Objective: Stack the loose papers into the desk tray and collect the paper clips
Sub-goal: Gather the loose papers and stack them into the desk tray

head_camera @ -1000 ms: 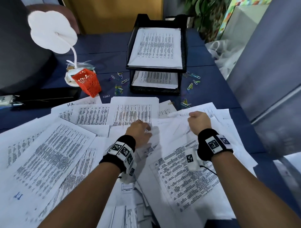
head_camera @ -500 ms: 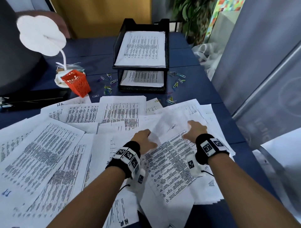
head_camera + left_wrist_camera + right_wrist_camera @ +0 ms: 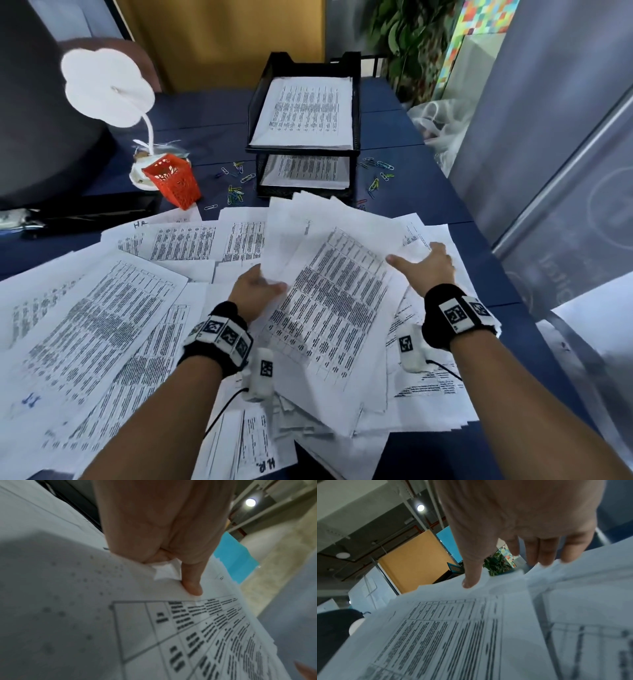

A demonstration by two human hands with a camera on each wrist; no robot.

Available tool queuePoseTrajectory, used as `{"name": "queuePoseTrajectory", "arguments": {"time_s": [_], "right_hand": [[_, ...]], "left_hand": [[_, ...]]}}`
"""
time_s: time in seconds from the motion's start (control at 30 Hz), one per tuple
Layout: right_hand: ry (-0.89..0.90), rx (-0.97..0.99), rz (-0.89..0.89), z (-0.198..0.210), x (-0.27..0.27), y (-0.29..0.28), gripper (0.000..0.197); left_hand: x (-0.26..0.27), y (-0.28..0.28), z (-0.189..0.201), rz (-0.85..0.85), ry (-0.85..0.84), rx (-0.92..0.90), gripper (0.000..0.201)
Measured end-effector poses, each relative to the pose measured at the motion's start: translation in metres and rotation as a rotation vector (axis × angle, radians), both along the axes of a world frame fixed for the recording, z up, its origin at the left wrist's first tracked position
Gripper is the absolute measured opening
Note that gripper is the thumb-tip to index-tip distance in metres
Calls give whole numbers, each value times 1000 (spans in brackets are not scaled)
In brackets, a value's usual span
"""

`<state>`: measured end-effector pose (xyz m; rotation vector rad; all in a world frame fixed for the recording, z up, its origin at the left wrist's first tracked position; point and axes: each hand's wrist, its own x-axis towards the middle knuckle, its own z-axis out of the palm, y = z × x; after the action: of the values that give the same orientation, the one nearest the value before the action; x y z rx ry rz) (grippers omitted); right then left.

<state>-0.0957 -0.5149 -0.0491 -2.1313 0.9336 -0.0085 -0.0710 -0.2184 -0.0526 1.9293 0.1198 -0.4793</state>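
1. Compared with half a second ago, a bundle of papers (image 3: 329,291) now stands raised off the heap between the two hands, tilted with its far edge lifted toward the desk tray (image 3: 253,113); before, these sheets lay almost flat with only a corner curling up.
2. The left hand (image 3: 255,291) pinches the bundle's left edge: in the left wrist view the thumb (image 3: 191,582) presses on top and the curled fingers sit under a crumpled corner.
3. The right hand (image 3: 430,265) has moved out to the bundle's right edge. Its thumb (image 3: 471,580) lies on top of the sheets and the fingers (image 3: 544,553) go behind the paper edge; they look fairly straight, and how tightly they close I cannot tell.
4. The remaining loose papers (image 3: 92,318) still cover the near part of the blue table (image 3: 205,137), spread as before.
5. The tray stands at the far side as earlier, both tiers holding printed sheets.
6. Paper clips (image 3: 236,197) stay scattered on the table left of the tray, beside the orange basket (image 3: 174,181), and more paper clips (image 3: 380,171) lie to its right, untouched.
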Motion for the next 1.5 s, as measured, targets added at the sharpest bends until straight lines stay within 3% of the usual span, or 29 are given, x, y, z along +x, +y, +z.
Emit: {"name": "queuePoseTrajectory", "arguments": {"time_s": [0.07,0.17,0.23,0.3,0.37,0.5,0.6,0.73,0.83,0.97,1.03,1.1,1.23,1.3,1.4,1.5], "right_hand": [[-48,202,-35,-3,3,6,78],[-118,585,-74,-2,5,23,24],[-189,768,-59,2,6,33,7],[-207,809,50,9,9,42,33],[-168,720,126,13,12,49,42],[-143,645,53,5,19,55,38],[-125,685,129,12,17,59,7],[-334,578,194,37,25,79,13],[-542,476,240,63,30,96,11],[-785,448,269,97,29,115,31],[-839,444,268,100,28,119,23],[-828,458,268,96,28,120,10],[-780,556,164,77,24,112,10],[-720,627,109,66,22,108,11],[-655,727,115,57,20,112,16],[-571,726,158,55,18,124,33]], "left_hand": [[0,6,0,73,-3,-45,30],[1,12,-6,114,24,-119,31],[2,12,-8,64,74,-173,38],[1,8,-4,-38,115,-135,63],[3,5,-6,-113,116,1,72],[7,4,1,-6,14,-6,47],[15,9,11,98,-39,-124,27],[32,9,35,185,-250,-162,8],[42,10,58,313,-477,-120,19],[43,16,86,382,-712,-236,23],[40,18,91,369,-755,-271,20],[36,22,88,320,-719,-293,19],[37,37,65,309,-572,-324,11],[35,37,58,344,-493,-336,22],[28,29,48,383,-340,-500,32],[21,17,45,399,-189,-508,72]]}}
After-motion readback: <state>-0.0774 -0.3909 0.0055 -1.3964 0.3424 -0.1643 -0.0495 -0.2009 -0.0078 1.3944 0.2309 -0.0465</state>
